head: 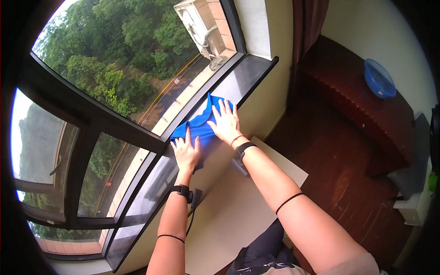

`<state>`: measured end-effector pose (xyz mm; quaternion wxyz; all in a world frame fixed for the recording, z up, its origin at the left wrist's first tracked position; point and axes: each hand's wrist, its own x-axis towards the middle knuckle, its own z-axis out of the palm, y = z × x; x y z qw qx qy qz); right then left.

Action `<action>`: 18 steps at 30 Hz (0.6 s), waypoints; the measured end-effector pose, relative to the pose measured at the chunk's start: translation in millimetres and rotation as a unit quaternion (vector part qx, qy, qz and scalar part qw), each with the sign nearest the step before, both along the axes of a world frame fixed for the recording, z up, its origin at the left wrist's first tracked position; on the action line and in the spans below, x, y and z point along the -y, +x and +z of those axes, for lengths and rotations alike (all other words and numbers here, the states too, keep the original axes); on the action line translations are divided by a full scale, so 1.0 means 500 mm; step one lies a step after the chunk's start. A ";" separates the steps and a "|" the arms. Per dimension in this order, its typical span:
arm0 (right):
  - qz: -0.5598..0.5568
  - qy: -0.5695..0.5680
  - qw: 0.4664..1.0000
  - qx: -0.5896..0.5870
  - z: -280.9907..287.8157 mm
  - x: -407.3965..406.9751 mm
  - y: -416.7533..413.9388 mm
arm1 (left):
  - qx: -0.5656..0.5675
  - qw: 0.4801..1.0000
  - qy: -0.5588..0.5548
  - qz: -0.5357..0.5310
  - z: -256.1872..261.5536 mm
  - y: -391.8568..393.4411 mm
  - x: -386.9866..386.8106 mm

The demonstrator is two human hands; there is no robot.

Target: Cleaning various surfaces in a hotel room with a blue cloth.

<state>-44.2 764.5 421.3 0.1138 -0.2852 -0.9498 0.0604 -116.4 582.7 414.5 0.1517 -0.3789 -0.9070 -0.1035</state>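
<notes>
A blue cloth (198,128) lies spread over the dark, glossy windowsill (237,79), and part of it hangs down past the front edge. My left hand (186,154) rests on the cloth's near end, index finger stretched forward and thumb apart. Farther along the sill, my right hand (227,120) lies flat on the cloth with its fingers spread. Neither hand visibly pinches the fabric. The dark window frame (158,144) runs right beside the cloth.
Below the sill stands a pale tabletop (227,202). A dark reddish wooden cabinet (357,113) at the right carries a blue plastic basin (380,78). A dark curtain (307,27) hangs beside the window. Outside are trees and an air-conditioner unit (197,27).
</notes>
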 end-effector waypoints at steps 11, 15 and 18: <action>0.097 0.001 0.992 -0.083 -0.005 -0.031 0.012 | 0.004 1.000 0.014 -0.004 0.010 0.011 -0.006; 0.172 0.007 0.983 -0.066 0.005 -0.062 0.020 | 0.040 0.999 0.032 -0.007 0.026 0.018 -0.010; 0.219 -0.014 0.973 -0.076 0.011 -0.081 0.030 | 0.052 0.999 0.004 0.002 0.030 0.017 -0.018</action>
